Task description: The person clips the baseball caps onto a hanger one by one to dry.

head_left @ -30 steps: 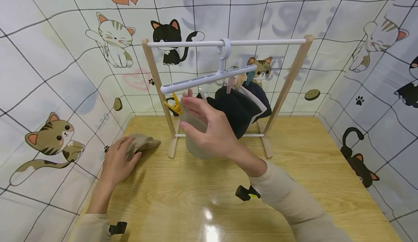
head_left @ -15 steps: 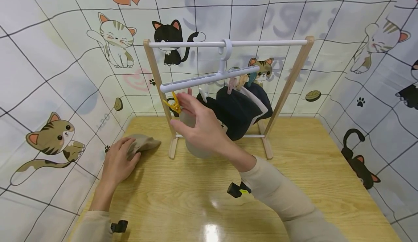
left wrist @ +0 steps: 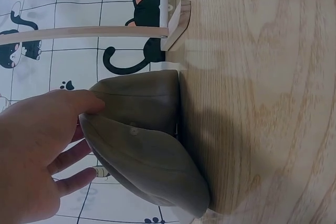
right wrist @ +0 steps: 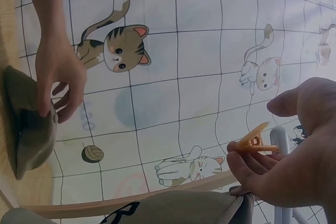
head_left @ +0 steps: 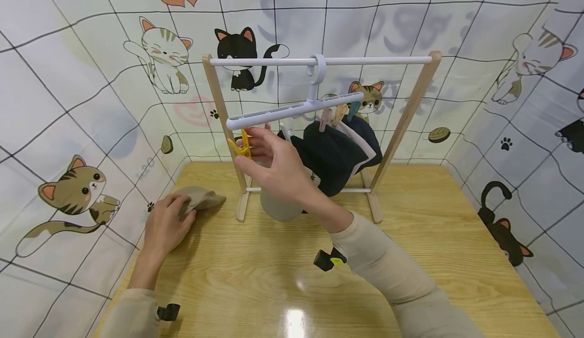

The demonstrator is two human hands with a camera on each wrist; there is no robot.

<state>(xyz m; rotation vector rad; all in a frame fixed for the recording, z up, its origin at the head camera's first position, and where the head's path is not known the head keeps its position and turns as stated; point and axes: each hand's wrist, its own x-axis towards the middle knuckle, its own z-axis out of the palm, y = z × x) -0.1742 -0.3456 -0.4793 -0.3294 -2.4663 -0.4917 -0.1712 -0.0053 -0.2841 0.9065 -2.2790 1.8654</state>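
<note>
My left hand (head_left: pixel 166 226) holds a khaki cap (head_left: pixel 199 199) on the table at left; in the left wrist view its thumb lies over the folded cap (left wrist: pixel 147 161) and other fingers are behind. My right hand (head_left: pixel 280 168) is at the left end of a white hanger (head_left: pixel 292 110), beside a yellow clothes peg (head_left: pixel 244 145). Seen from the right wrist, the fingertips touch the peg (right wrist: pixel 254 142) while the thumb stands apart from it. Behind that hand hangs a light khaki cap (head_left: pixel 280 209), partly hidden. Dark caps (head_left: pixel 335 150) hang farther right.
The hanger hooks over the white bar (head_left: pixel 374 61) of a wooden-legged rack (head_left: pixel 408 115). Pink (head_left: pixel 325 119), tan (head_left: pixel 339 115), teal (head_left: pixel 353 111) and whitish pegs (head_left: pixel 287 132) line the hanger. A cat-print sheet surrounds the wooden table (head_left: pixel 410 226).
The right hand has shifted left, from the hanging khaki cap to the yellow peg, and its fingers now reach the peg. The left hand keeps its place at the cap on the table.
</note>
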